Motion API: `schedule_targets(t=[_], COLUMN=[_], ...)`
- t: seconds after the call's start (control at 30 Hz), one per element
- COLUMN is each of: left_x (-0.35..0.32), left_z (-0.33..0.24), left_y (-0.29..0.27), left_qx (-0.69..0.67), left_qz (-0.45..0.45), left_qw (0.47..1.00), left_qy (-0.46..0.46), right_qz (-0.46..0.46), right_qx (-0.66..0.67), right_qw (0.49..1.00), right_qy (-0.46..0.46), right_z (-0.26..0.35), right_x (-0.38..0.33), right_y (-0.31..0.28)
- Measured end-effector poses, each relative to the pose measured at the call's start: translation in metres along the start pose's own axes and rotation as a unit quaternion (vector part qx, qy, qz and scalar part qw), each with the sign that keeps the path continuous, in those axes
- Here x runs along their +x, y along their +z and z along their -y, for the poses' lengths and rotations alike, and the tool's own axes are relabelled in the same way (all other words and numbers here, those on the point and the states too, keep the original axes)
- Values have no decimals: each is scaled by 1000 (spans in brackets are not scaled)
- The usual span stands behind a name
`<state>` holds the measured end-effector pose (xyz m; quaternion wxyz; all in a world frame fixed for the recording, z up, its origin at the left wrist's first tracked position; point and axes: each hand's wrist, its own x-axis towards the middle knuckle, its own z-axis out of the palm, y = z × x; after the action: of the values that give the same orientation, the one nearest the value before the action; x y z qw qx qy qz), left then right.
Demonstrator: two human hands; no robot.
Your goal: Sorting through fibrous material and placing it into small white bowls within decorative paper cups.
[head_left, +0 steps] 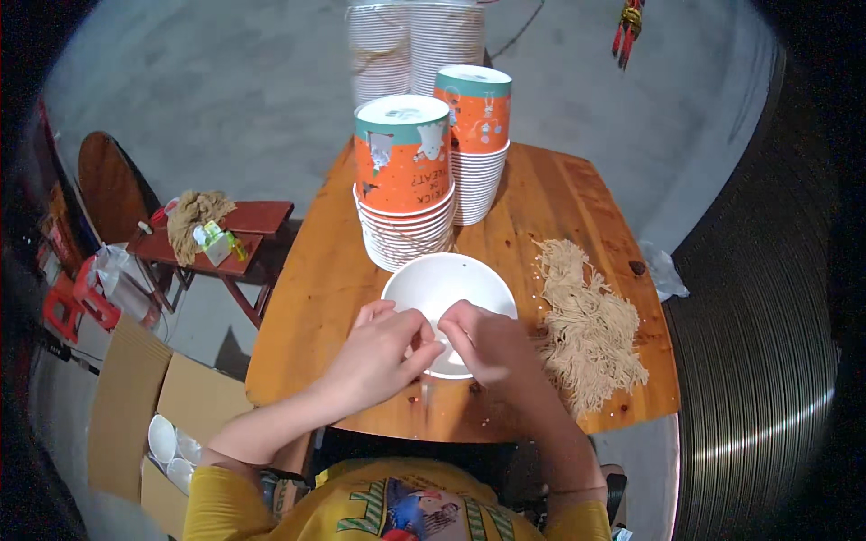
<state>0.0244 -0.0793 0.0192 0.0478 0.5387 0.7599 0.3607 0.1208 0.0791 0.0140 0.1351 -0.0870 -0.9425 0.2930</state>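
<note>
A white paper bucket [448,278] stands at the near middle of the wooden table, its round mouth facing up at me. My left hand [379,350] is over the bucket's near left rim, thumb and fingers pinched together. Opposite it, my right hand [487,341] is closed in a pinch over the right side of the mouth. The fingertips of both hands are close together; whatever is between them is too small or hidden to make out. To the right of the bucket lies a loose heap of tan cords [591,334].
Behind the bucket rise two stacks of nested buckets, each topped by an upturned orange and green printed bucket [403,162]. Wrapped white stacks [410,45] stand farther back. At left are a red bench [248,216] with more cords and an open cardboard box [203,392] holding white buckets.
</note>
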Motion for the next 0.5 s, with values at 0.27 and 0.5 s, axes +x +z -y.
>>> schedule_targets(t=[0.27,0.5], left_x=[8,12], left_z=[12,12], left_y=[25,25], left_qx=[54,47], left_qz=[-95,-45], left_qw=[994,998], left_qy=[20,21], right_qz=[-24,-116], right_qx=[-5,-46], right_qw=[1000,992], right_qy=[11,20], right_z=[4,-6], right_x=[2,2], right_y=[9,8])
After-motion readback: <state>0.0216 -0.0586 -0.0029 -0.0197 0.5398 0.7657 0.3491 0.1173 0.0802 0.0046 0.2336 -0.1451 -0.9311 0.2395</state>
